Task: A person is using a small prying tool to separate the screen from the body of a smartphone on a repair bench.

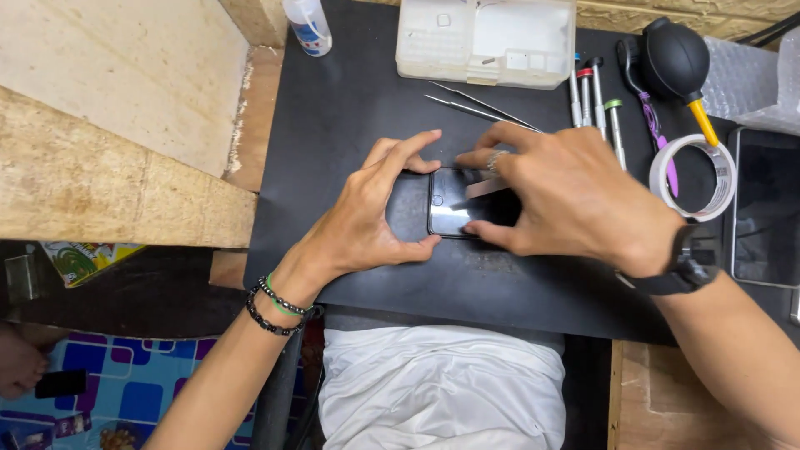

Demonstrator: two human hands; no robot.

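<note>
Head view, looking straight down: a dark phone lies flat, screen up, near the middle of a black mat. Left hand is spread in a wide arch, thumb tip pressed at the phone's near left corner and index fingertip touching its far left corner; it braces the phone rather than closing round it. Right hand lies over the phone's right half, thumb on the near edge and fingers curved down onto the far edge and glass. Whether anything is pinched between its fingertips cannot be told. A ring shows on one finger, a dark watch on that wrist, and bead bracelets on the left wrist.

Just beyond the hands lie two metal tweezers, points toward the left. Past these, at the mat's far edge, sits a white plastic parts box, with a small squeeze bottle to its left. Right of the box stand several screwdrivers in a row, then a black rubber air blower and a roll of tape. A second dark device lies at the far right.
</note>
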